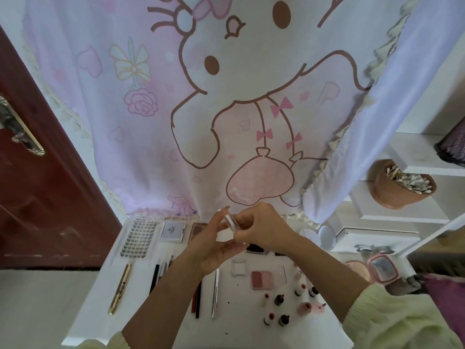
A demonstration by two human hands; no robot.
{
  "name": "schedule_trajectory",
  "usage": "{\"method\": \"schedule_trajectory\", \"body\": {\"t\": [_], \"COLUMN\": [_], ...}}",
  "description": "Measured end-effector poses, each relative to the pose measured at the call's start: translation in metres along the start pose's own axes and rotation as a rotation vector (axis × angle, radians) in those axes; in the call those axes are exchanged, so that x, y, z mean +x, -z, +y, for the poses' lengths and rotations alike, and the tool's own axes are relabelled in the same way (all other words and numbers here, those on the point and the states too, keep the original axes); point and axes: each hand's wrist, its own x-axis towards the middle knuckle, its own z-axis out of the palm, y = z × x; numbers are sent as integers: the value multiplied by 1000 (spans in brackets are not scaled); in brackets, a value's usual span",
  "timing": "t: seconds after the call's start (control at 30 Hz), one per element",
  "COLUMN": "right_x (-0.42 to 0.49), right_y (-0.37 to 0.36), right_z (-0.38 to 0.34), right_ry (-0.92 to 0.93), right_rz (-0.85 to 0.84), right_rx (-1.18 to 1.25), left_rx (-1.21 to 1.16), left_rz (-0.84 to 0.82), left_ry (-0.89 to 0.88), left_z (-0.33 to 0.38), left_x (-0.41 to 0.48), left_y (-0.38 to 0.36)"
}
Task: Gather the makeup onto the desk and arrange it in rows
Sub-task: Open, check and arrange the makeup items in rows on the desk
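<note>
1. Soft, even daylight glowed through the pink curtain (156, 137) across the upper centre of the frame, and its top was washed out pale.
2. The white desk (239, 331) at bottom centre was bright, with only faint shadows (barely a rim under each item).
3. The dark red door (50, 197) at left sat dim.
4. Wide-angle distortion bowed straight lines outward at both edges.
5. Detail was soft overall. The left hand (214, 248), right hand (261, 230) and clear case (229, 220) in mid-frame looked slightly smeared.
</note>
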Motion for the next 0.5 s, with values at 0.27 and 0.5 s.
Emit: {"method": "schedule_trajectory", "body": {"t": [0.27,0.5], "right_x": [5,11], "right_y": [7,10], "right_z": [9,10], "right_ry": [-2,6], "right_rz": [55,17], "right_rx": [30,82], "left_rx": [-44,-86], "left_rz": [-34,-55], "left_ry": [1,20], "left_z": [1,6], "left_x": [0,7], "left_y": [-2,-1]}}
